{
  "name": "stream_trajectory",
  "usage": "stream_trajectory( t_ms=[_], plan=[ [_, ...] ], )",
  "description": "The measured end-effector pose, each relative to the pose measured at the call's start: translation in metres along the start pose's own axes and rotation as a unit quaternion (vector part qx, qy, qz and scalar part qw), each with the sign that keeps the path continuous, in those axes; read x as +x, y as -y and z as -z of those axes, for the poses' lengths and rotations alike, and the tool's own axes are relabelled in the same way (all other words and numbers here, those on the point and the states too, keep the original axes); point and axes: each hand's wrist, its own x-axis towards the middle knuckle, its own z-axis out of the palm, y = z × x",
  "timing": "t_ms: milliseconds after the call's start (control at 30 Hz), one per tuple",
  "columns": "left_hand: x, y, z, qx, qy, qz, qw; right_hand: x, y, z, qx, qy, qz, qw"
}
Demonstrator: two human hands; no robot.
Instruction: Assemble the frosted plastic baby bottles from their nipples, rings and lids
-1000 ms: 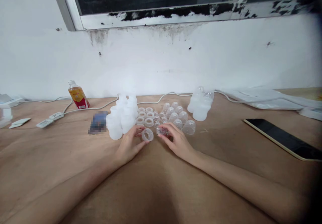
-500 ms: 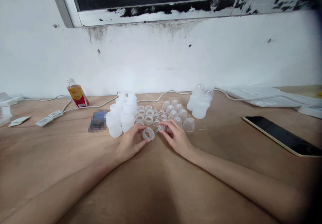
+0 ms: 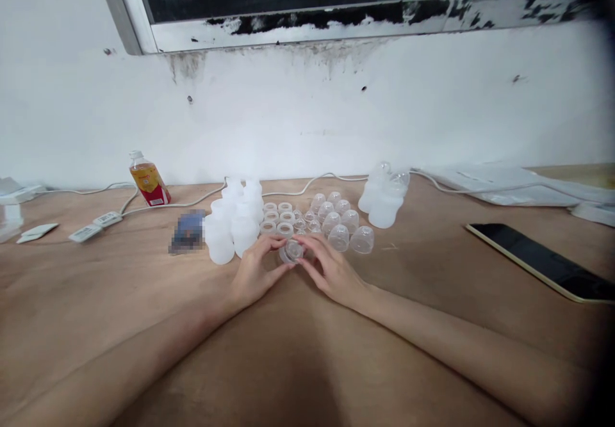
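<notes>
My left hand (image 3: 257, 272) grips a clear ring (image 3: 284, 255) by its left side. My right hand (image 3: 335, 272) holds a small clear nipple-shaped piece (image 3: 295, 249) against that ring, and the two parts touch between my fingertips. Just beyond my hands lie rows of loose rings (image 3: 285, 228), with several small clear nipple pieces (image 3: 314, 226) beside them. Clear domed caps (image 3: 362, 239) stand to the right of those. Frosted white bottles (image 3: 220, 241) are grouped on the left. A few more bottles (image 3: 384, 211) at the back right have clear domed tops.
A drink bottle (image 3: 150, 182) stands at the back left near a white cable (image 3: 192, 201) and a blurred packet (image 3: 188, 231). A phone (image 3: 542, 259) lies on the wooden table (image 3: 408, 363) at right. Plastic bags (image 3: 500, 184) rest by the wall.
My right hand has moved left with the small clear piece, which now meets the ring in my left hand. Before, the two parts were apart.
</notes>
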Motion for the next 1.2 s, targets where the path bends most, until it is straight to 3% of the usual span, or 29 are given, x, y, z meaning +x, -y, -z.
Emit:
stream_trajectory(
  t_ms=[100,233,300,467,600,733,833,1000,1200],
  plan=[
    [-0.002,0.0,-0.001,0.02,0.017,-0.062,0.998,0.003,-0.001,-0.002,0.071,-0.01,-0.077,0.994],
    [-0.004,-0.002,0.0,0.041,0.067,-0.103,0.992,0.007,-0.004,-0.004,0.144,0.075,-0.135,0.977],
    [-0.004,-0.006,0.002,0.055,0.08,-0.102,0.99,0.008,-0.005,-0.005,0.172,0.081,-0.167,0.967],
    [-0.002,-0.013,0.004,0.059,0.064,-0.032,0.996,0.008,-0.005,-0.004,0.173,0.042,-0.169,0.969],
    [0.0,-0.009,0.002,0.003,0.063,0.055,0.996,0.008,-0.004,-0.004,0.156,0.059,-0.141,0.976],
    [0.002,-0.004,0.0,-0.026,0.058,0.099,0.993,0.008,-0.002,-0.005,0.121,0.037,-0.156,0.98],
    [0.003,-0.002,-0.002,-0.024,0.061,0.114,0.991,0.009,0.0,-0.007,0.074,0.024,-0.147,0.986],
    [0.004,0.0,-0.004,0.003,0.08,0.113,0.99,0.012,0.002,-0.009,0.017,0.051,-0.123,0.991],
    [0.006,0.002,-0.003,-0.009,0.063,0.126,0.99,0.015,0.001,-0.011,0.065,0.056,-0.143,0.986]
  ],
)
